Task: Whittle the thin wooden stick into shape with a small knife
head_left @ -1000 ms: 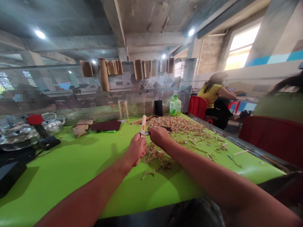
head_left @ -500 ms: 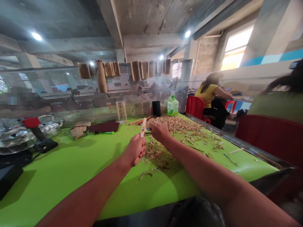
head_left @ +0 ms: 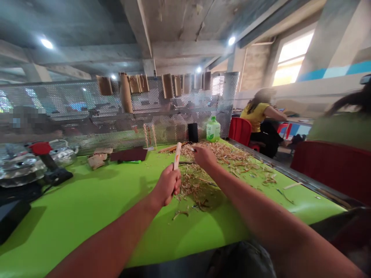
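Left hand [head_left: 166, 185] gripping pale wooden stick [head_left: 177, 156], right hand [head_left: 204, 157] gripping knife [head_left: 185, 163] above shavings [head_left: 220, 154]

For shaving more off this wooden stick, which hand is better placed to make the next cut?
Probably the right hand: it seems to hold a narrow blade beside the wooden stick, while the left hand is busy gripping that stick upright.

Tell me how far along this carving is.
Done: a heap of wood shavings covers the green table, and three twisted carved sticks stand by the mesh. In hand: the left hand holds a pale stick upright, and the right hand holds a knife beside it. Left: the stick's top still looks smooth, though the exact amount is hard to tell.
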{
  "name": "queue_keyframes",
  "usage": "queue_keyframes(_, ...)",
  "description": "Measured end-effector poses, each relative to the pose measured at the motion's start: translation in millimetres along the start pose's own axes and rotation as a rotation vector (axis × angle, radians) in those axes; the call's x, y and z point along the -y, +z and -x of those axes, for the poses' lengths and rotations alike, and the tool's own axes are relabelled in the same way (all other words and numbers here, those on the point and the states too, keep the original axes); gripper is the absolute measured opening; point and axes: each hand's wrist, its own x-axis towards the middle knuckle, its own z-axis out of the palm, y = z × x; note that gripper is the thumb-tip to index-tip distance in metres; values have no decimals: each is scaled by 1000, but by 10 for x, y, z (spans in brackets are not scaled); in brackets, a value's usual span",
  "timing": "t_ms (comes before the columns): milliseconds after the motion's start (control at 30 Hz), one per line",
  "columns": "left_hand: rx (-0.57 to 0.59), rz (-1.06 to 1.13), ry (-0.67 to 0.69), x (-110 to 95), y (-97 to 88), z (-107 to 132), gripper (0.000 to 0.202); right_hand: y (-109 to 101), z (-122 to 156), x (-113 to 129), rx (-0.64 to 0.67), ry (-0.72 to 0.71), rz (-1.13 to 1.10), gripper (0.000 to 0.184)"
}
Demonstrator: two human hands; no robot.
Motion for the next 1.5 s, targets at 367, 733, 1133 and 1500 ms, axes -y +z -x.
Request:
queue_keyframes(367, -84, -67, 95, 96, -93, -143, 10, -19, 436, 492, 170, -314, 54, 34)
queue_keyframes(733, -127, -145, 38, 62, 6, -45, 9, 49, 387, 425, 74, -362, 156, 29)
queue_keyframes(1133, 149, -128, -37, -59, 258, 353, 25, -105, -121, -275, 36, 187, 49, 36)
queue_keyframes(1500, -79, -78, 110, 93, -9, -16, 15, 12, 288, 348, 45, -210, -15, 38)
